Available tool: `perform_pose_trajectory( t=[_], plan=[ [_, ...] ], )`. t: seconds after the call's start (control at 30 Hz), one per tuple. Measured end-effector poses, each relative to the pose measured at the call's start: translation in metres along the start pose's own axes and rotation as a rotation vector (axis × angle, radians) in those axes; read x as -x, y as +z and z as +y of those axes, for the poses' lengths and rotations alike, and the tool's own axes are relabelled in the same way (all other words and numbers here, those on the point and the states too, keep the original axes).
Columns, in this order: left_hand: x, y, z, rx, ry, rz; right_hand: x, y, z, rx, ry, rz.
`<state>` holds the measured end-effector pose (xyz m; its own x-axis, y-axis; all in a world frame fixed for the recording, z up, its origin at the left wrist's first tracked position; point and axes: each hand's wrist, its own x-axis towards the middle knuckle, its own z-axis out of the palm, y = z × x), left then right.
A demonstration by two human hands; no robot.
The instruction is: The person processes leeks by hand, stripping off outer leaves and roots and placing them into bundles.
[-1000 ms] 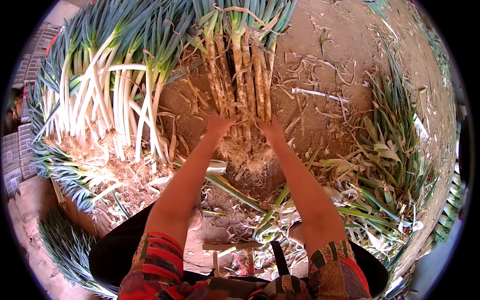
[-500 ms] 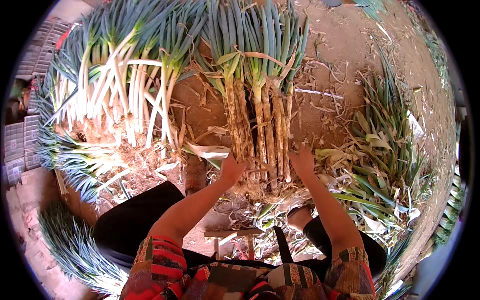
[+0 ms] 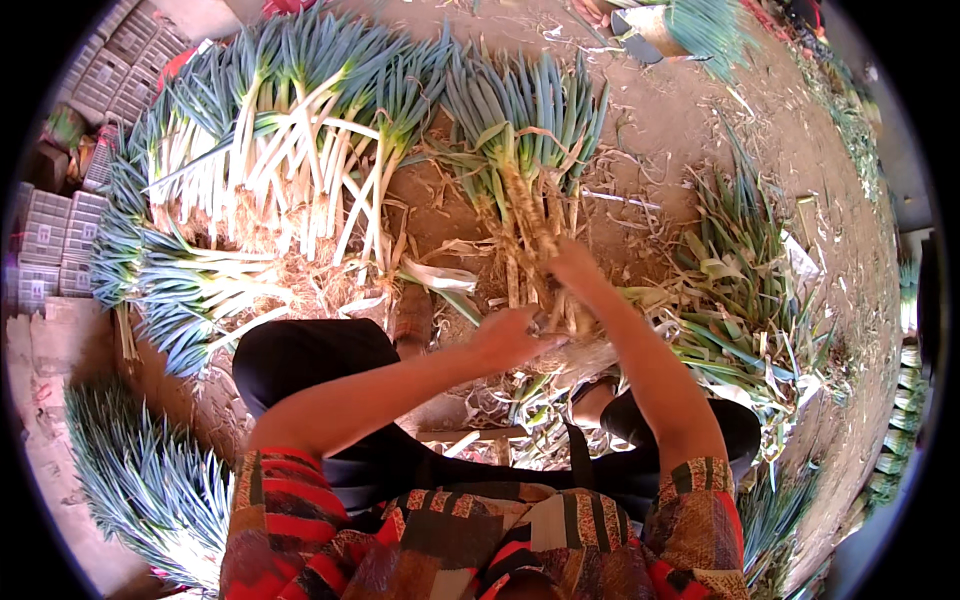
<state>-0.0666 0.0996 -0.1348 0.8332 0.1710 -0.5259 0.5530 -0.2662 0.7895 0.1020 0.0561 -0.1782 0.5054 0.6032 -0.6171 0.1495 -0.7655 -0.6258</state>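
A bundle of unpeeled green onions (image 3: 525, 200) lies in front of me, with blue-green leaves pointing away and brown, soil-stained stalks toward me. My right hand (image 3: 572, 262) is closed round one or more of these stalks, which are slightly lifted and slanted, with the root ends toward my lap. My left hand (image 3: 508, 342) is closed near those root ends, its fingertips bunched; what they pinch is too small to make out. To the left, cleaned green onions (image 3: 290, 150) with white stalks are piled side by side. A loose pale husk leaf (image 3: 440, 277) lies above my left hand.
A heap of stripped leaves (image 3: 745, 290) spreads over the right-hand ground. More green onions (image 3: 145, 480) stand at the lower left. Stacked crates (image 3: 45, 235) line the left edge. A tied bundle (image 3: 665, 32) lies at the far right. Peel scraps litter the dirt floor.
My right hand has moved up and inward onto the stalks, tilting them. My left hand has shifted right toward the root ends. The whole view has also shifted slightly.
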Motion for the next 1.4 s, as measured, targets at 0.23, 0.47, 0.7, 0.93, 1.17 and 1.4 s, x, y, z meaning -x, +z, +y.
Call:
perform_pose_trajectory(
  t=[0.23,0.47,0.7,0.93,1.17,1.4],
  plan=[
    [0.047,-0.085,-0.008,-0.011,0.217,0.250,0.137,-0.060,-0.030,-0.175,-0.182,0.169],
    [0.045,-0.128,0.028,0.751,-0.062,0.495,0.200,0.024,-0.019,-0.673,-0.119,0.139],
    [-0.002,-0.142,0.014,1.135,0.064,0.623,0.230,0.065,-0.026,-0.612,-0.261,-0.012],
    [0.033,-0.139,0.057,1.218,0.355,0.490,0.183,0.046,-0.030,-0.297,-0.263,0.162],
    [0.037,-0.112,0.070,0.992,0.506,0.626,0.135,0.033,-0.137,-0.857,-0.369,0.327],
    [0.042,-0.123,0.072,0.964,0.516,0.567,0.116,0.029,-0.102,-0.788,-0.266,0.317]
  ],
)
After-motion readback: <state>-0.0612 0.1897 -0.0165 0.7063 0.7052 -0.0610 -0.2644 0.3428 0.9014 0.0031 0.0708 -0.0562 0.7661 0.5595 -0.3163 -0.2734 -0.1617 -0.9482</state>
